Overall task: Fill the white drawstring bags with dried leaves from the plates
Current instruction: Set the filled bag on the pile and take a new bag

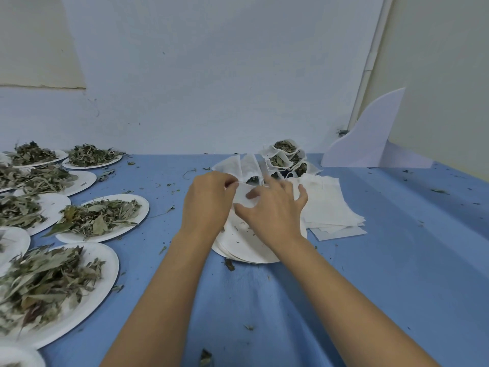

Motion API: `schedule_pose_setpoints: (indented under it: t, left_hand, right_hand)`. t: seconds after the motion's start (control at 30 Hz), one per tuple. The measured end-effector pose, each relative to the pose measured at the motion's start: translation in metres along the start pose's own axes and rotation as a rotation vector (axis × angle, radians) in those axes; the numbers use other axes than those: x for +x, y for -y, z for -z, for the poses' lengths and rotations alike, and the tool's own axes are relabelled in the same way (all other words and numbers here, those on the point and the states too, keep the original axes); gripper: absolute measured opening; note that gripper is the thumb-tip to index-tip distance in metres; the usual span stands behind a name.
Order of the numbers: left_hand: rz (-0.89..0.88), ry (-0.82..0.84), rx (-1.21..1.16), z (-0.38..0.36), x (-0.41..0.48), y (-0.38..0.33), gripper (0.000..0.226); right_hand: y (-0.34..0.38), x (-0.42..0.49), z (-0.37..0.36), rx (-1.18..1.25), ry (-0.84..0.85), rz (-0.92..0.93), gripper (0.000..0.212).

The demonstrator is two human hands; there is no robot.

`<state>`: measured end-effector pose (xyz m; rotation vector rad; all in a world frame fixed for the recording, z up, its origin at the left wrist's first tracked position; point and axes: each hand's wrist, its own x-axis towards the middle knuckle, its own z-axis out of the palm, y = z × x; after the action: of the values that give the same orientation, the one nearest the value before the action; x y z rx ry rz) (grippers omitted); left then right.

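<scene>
Head: left hand (209, 200), right hand (275, 210), bag (242, 199)

Left hand (209, 200) fingers pinched together, right hand (275, 210) fingers splayed, arms outstretched

Both the left hand (209, 200) and the right hand (275, 210) are bare, on bare forearms (169, 287).

We record a stack of plates (246, 247) at the middle of the table (397, 260), with a bag (250, 165) on its 12 o'clock rim. Filled bags (285, 157) are heaped at its 1 o'clock, flat bags (328, 207) piled at 3 o'clock, leaf-laden plates (105, 263) at 9 o'clock, and a board (370, 139) behind at 2 o'clock.
</scene>
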<state>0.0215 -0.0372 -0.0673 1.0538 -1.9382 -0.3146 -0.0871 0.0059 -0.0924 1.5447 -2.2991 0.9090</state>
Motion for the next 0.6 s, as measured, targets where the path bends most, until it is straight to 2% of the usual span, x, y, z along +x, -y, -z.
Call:
schedule_pose_setpoints:
  t: [0.07,0.13,0.27,0.33,0.47,0.53,0.6]
  left_hand:
    - [0.07,-0.016,-0.181,0.005,0.003,0.001,0.016]
    - [0.157,0.01,-0.329,0.01,0.005,0.004,0.014]
    - [0.344,0.109,-0.534,0.019,0.006,0.01,0.013]
    - [0.392,0.076,-0.521,0.022,0.006,0.015,0.012]
    - [0.396,-0.079,-0.332,0.024,0.007,0.03,0.016]
    - [0.376,-0.032,-0.227,0.022,0.005,0.035,0.021]
    - [0.375,0.071,-0.171,0.017,0.0,0.037,0.028]
  right_hand:
    - [-0.001,-0.001,0.004,0.208,0.093,-0.041,0.018]
    - [0.001,-0.002,0.007,0.368,0.152,-0.091,0.017]
    - [0.005,0.0,0.007,0.407,0.158,-0.068,0.017]
    - [0.008,0.0,0.008,0.5,0.164,-0.033,0.014]
    - [0.031,0.006,0.01,0.96,0.072,-0.078,0.012]
    - [0.049,0.016,0.008,0.973,0.061,-0.037,0.009]
    - [0.069,0.03,0.002,0.868,0.167,-0.008,0.011]
